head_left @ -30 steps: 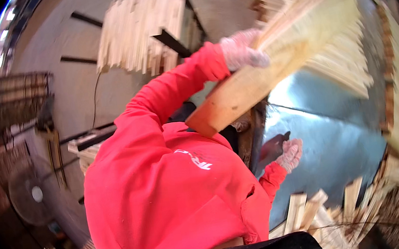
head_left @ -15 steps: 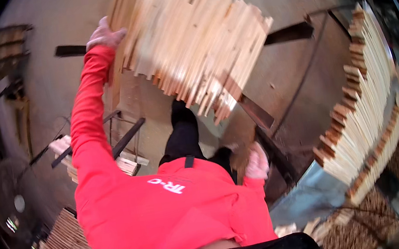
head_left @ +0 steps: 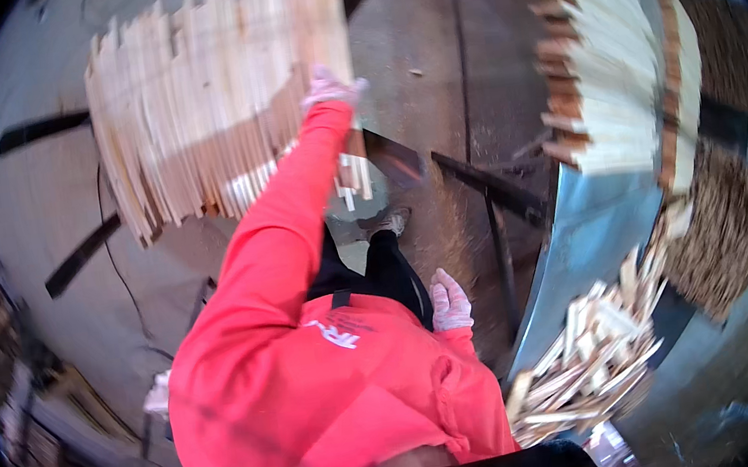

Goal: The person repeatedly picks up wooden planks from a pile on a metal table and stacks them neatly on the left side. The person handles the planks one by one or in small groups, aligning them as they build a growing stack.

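While the left hand, grip unclear, meets the eleven-o'clock stack, the right hand hangs empty. Best align stack ends.

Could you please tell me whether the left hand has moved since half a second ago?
Yes. Judged against the stack of wooden strips, the left hand has moved rightward, from the stack's left edge to near its right edge.

From here I see white lettering on the front of the red sweatshirt; smaller print beside it is too faint to read.
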